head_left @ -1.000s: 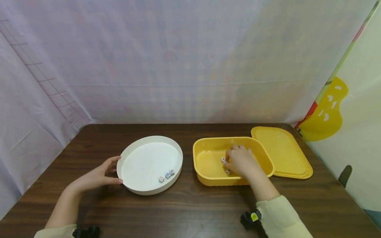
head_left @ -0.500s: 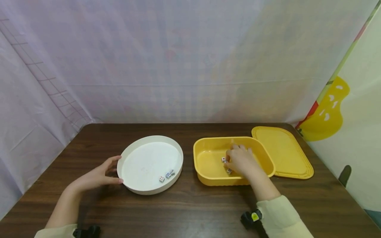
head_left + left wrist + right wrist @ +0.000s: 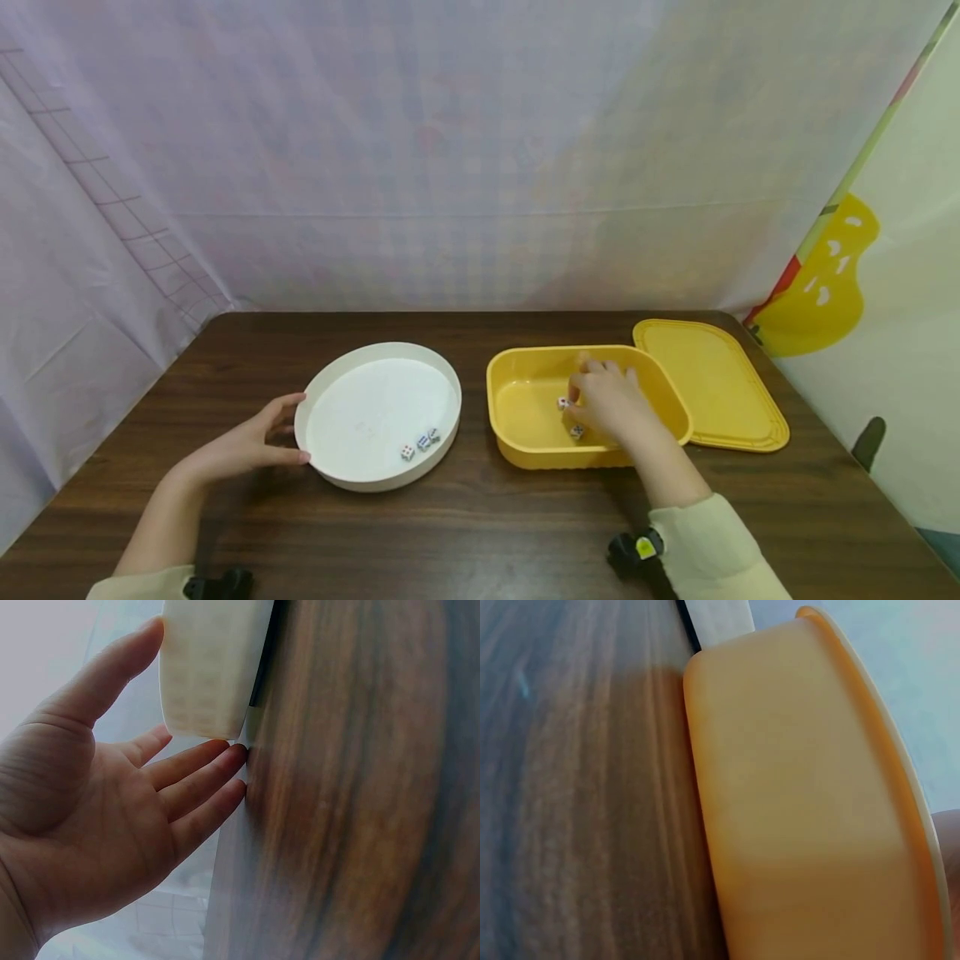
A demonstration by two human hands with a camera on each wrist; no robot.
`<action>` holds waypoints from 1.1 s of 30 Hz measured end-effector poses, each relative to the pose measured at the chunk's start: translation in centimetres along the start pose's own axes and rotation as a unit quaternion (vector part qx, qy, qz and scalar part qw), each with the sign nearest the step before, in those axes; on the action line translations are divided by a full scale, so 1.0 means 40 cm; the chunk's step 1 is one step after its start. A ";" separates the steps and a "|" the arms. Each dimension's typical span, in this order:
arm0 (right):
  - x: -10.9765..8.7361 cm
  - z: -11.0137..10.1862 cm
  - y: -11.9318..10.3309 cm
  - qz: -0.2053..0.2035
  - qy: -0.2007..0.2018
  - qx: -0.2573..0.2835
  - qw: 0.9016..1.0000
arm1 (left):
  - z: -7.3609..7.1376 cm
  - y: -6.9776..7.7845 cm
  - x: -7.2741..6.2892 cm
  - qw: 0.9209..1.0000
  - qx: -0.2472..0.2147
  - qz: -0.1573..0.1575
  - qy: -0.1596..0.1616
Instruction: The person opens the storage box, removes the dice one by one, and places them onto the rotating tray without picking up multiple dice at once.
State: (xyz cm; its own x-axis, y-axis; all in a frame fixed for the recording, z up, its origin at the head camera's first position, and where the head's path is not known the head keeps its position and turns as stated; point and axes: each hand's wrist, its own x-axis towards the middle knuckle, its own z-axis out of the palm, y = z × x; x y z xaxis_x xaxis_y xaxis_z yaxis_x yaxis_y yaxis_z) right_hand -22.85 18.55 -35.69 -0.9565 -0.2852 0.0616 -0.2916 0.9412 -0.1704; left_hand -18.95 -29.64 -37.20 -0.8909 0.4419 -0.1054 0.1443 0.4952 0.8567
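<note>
**Hands at both dishes: one steadies, one picks**

Left hand [image 3: 243, 446] lies flat-fingered on the tabletop [image 3: 465, 517], thumb and fingers relaxed against the outer wall of the white round tray [image 3: 318, 387]; it grips nothing. Just beyond its thumb, inside the tray's near-right curve, sit three dice [image 3: 420, 442] in a tight cluster.

Right hand [image 3: 611, 404] is down inside the yellow tub [image 3: 510, 375], fingers curled toward two more dice [image 3: 568, 417] at their tips. Whether it has one pinched cannot be told from the head view, and the right wrist view shows only the tub's outer wall. Beyond that hand, touching the tub's far side, lies the yellow lid [image 3: 712, 383], flat on the tabletop.

By the look of it, dice are going one by one from tub to tray, and this is the pick-up. The next move would call for a firm fingertip pinch, a lift over the tub's rim, and a carry leftward to the tray.
</note>
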 end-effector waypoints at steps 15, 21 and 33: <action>-0.016 -0.028 -0.017 -0.027 0.045 0.001 0.999 | 0.002 0.004 0.000 1.000 0.004 0.001 0.002; -0.019 -0.038 -0.026 -0.031 0.049 0.013 0.998 | 0.001 0.006 -0.001 1.000 0.002 0.001 0.001; -0.026 -0.062 -0.047 -0.043 0.054 0.021 0.997 | 0.001 0.004 -0.001 1.000 -0.002 0.002 -0.004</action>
State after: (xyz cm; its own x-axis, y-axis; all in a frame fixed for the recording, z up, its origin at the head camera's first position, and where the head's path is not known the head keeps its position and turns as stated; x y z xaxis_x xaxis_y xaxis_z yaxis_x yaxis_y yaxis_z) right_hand -21.28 17.54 -32.99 -0.9220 -0.3411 0.1835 -0.3747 0.9053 -0.2001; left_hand -18.88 -29.55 -37.07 -0.8870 0.4494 -0.1064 0.1460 0.4914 0.8586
